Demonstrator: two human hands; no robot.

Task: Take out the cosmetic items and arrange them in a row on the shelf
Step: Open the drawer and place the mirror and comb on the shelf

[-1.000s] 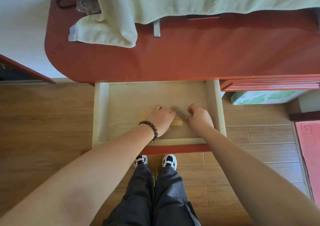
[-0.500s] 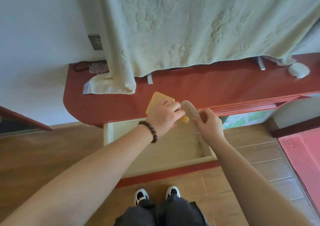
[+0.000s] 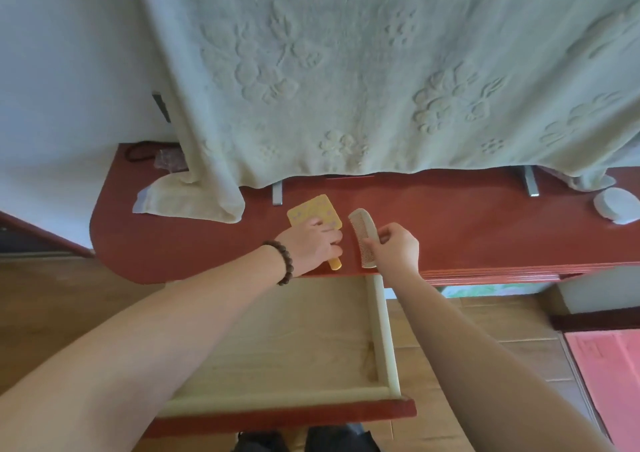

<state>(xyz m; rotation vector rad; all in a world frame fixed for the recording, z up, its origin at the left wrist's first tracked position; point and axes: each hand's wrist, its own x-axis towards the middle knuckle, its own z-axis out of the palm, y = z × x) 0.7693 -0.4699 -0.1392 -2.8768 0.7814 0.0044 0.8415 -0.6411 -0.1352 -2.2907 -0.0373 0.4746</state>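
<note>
A yellow hand mirror [image 3: 313,211] with a square head lies flat on the red shelf [image 3: 450,223]. My left hand [image 3: 311,245] grips its handle, whose end pokes out below the fingers. Just to its right a beige comb [image 3: 360,230] lies lengthwise on the shelf. My right hand [image 3: 394,247] pinches the comb near its lower half. The two items lie side by side, a small gap between them. Below the shelf the pale wooden drawer [image 3: 382,330] stands pulled out, and no item shows on its visible floor.
A large pale green towel [image 3: 346,88] hangs over the back of the shelf and drapes onto its left part. A white oval object [image 3: 614,205] sits at the shelf's far right. Two metal brackets [image 3: 277,192] stand under the towel. A dark cord lies at the back left.
Both hands lifted the mirror and comb out of the drawer, carried them up, and set them down side by side on the red shelf.
</note>
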